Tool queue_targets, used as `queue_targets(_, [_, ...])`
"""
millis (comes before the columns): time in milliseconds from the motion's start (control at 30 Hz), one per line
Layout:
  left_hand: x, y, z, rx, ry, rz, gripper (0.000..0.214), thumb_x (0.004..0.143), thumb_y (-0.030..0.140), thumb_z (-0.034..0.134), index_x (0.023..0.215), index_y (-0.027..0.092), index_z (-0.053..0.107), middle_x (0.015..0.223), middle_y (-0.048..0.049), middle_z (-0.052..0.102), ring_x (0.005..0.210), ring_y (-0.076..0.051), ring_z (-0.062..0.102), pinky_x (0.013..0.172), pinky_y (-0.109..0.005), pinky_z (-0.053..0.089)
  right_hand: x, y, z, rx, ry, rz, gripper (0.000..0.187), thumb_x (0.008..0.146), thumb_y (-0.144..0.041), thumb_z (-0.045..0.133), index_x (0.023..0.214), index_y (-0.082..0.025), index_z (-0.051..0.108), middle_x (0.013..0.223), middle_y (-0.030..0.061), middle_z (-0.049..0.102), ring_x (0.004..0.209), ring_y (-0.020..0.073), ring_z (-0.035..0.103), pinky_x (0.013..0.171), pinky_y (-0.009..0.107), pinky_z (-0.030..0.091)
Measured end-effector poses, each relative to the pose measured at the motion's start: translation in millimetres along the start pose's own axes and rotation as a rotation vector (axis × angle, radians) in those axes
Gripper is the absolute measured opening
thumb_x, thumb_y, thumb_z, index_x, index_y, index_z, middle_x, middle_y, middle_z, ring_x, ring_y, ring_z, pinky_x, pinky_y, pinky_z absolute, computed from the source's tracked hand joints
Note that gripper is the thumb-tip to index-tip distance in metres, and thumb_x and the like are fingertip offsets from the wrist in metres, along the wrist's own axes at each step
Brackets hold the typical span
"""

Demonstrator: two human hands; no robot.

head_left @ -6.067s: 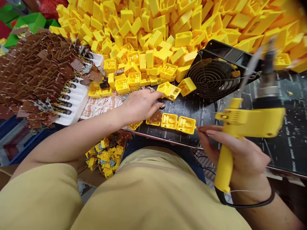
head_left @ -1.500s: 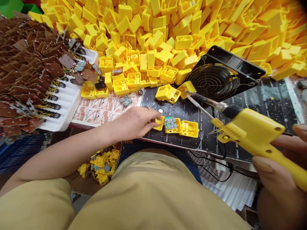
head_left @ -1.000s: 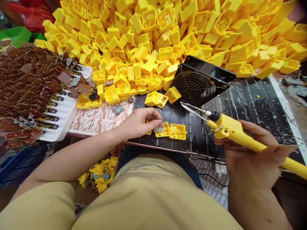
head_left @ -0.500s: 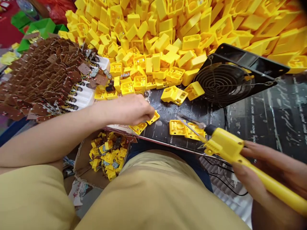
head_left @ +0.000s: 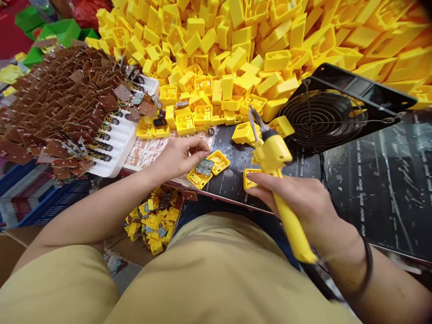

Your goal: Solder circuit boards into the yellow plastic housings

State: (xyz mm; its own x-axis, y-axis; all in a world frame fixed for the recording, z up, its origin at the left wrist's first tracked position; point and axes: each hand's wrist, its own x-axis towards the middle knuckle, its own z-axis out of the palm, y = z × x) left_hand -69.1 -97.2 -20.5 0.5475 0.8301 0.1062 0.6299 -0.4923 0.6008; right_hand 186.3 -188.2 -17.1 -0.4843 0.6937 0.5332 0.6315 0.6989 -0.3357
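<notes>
My left hand is closed, thumb and forefinger pinched at the upper edge of a small green circuit board. That board lies over one yellow case half; another open yellow case half lies against it at the upper right. My right hand is wrapped round the handle of a yellow soldering gun. The gun's tip and thin feed tube point up and away, above the bench. Partly hidden behind my right fingers is another yellow case part.
A big heap of yellow cases covers the back. Brown circuit boards are piled at left beside a white foam tray. A black fan stands at right. Below the bench edge, a cardboard box holds yellow parts.
My right hand has swung the soldering gun left and up, now more upright. My left hand has drawn back slightly left, and the green circuit board now shows under its fingertips.
</notes>
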Motion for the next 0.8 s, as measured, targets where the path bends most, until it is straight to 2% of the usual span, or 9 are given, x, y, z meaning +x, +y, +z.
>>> queue_targets(67, [0.8, -4.3, -0.1, -0.116, -0.016, -0.079, 0.014, 0.085, 0.023, 0.057, 0.085, 0.014, 0.068, 0.08, -0.0019, 0.072, 0.07, -0.01, 0.061, 0.066, -0.021, 0.048, 18.1, 10.9, 17.3, -0.015, -0.052, -0.069, 0.011, 0.098, -0.025, 0.054, 0.107, -0.019, 0.058, 0.08, 0.0018, 0.065, 0.068, 0.0134, 0.064, 0.063, 0.024, 0.049])
queue_targets(133, [2.5, -8.0, -2.0, -0.178, -0.06, -0.09, 0.015, 0.084, 0.024, 0.058, 0.083, 0.014, 0.068, 0.079, -0.0021, 0.072, 0.071, -0.01, 0.062, 0.067, -0.021, 0.049, 34.1, 23.4, 33.6, -0.006, -0.123, -0.139, 0.018, 0.095, -0.027, 0.059, 0.11, -0.018, 0.055, 0.086, 0.004, 0.066, 0.079, 0.0177, 0.065, 0.08, 0.033, 0.053])
queue_targets(233, [6.8, -15.8, -7.1, -0.279, -0.127, -0.107, 0.017, 0.084, 0.029, 0.059, 0.085, 0.013, 0.065, 0.08, -0.003, 0.071, 0.07, -0.01, 0.064, 0.066, -0.021, 0.051, 51.5, 37.9, 51.9, 0.026, -0.206, -0.221, 0.032, 0.088, -0.025, 0.067, 0.115, -0.019, 0.05, 0.096, 0.0031, 0.068, 0.089, 0.019, 0.065, 0.097, 0.041, 0.048])
queue_targets(333, [14.7, -23.6, -13.8, -0.367, -0.264, -0.116, 0.02, 0.084, 0.033, 0.061, 0.085, 0.013, 0.062, 0.078, -0.0028, 0.069, 0.067, -0.01, 0.064, 0.063, -0.021, 0.052, 56.1, 40.6, 57.7, 0.019, -0.22, -0.223, 0.039, 0.085, -0.026, 0.069, 0.116, -0.021, 0.047, 0.097, 0.0004, 0.068, 0.087, 0.0175, 0.064, 0.092, 0.036, 0.048])
queue_targets(400, [22.2, -23.7, -17.8, -0.36, -0.4, -0.078, 0.015, 0.084, 0.029, 0.061, 0.082, 0.014, 0.063, 0.076, -0.0022, 0.07, 0.066, -0.009, 0.064, 0.062, -0.02, 0.05, 50.9, 34.8, 55.0, -0.032, -0.186, -0.177, 0.036, 0.088, -0.029, 0.067, 0.116, -0.02, 0.047, 0.093, 0.0014, 0.068, 0.082, 0.0179, 0.064, 0.082, 0.033, 0.048])
queue_targets(500, [35.2, -11.7, -18.9, -0.186, -0.528, 0.01, 0.009, 0.081, 0.023, 0.063, 0.08, 0.015, 0.067, 0.072, 0.0001, 0.07, 0.063, -0.008, 0.062, 0.058, -0.018, 0.045, 35.1, 20.6, 48.0, -0.162, -0.117, -0.074, 0.031, 0.091, -0.032, 0.065, 0.114, -0.017, 0.05, 0.086, 0.005, 0.066, 0.075, 0.0211, 0.064, 0.071, 0.035, 0.044])
queue_targets(667, [51.3, 17.4, -4.8, 0.167, -0.535, 0.203, 0.007, 0.08, 0.019, 0.065, 0.082, 0.018, 0.072, 0.073, 0.0013, 0.071, 0.068, -0.011, 0.063, 0.062, -0.022, 0.04, 10.0, 7.1, 35.8, -0.242, 0.031, 0.03, 0.035, 0.088, -0.033, 0.069, 0.116, -0.017, 0.054, 0.085, 0.0057, 0.068, 0.07, 0.0204, 0.065, 0.076, 0.037, 0.048])
queue_targets(733, [52.7, 21.6, 0.6, 0.217, -0.536, 0.233, 0.009, 0.08, 0.019, 0.064, 0.083, 0.019, 0.073, 0.075, 0.001, 0.072, 0.07, -0.012, 0.063, 0.063, -0.022, 0.039, 2.9, 2.3, 20.5, -0.199, 0.098, 0.031, 0.038, 0.083, -0.03, 0.075, 0.114, -0.018, 0.056, 0.086, 0.0033, 0.07, 0.071, 0.0163, 0.065, 0.078, 0.032, 0.051])
queue_targets(800, [52.4, 21.7, 3.5, 0.221, -0.54, 0.231, 0.01, 0.081, 0.02, 0.064, 0.082, 0.02, 0.073, 0.074, 0.0013, 0.072, 0.068, -0.011, 0.063, 0.063, -0.022, 0.039, -4.9, -5.6, -2.9, -0.139, 0.11, 0.026, 0.033, 0.08, -0.022, 0.077, 0.109, -0.02, 0.06, 0.076, -0.002, 0.068, 0.063, 0.0113, 0.063, 0.067, 0.024, 0.051])
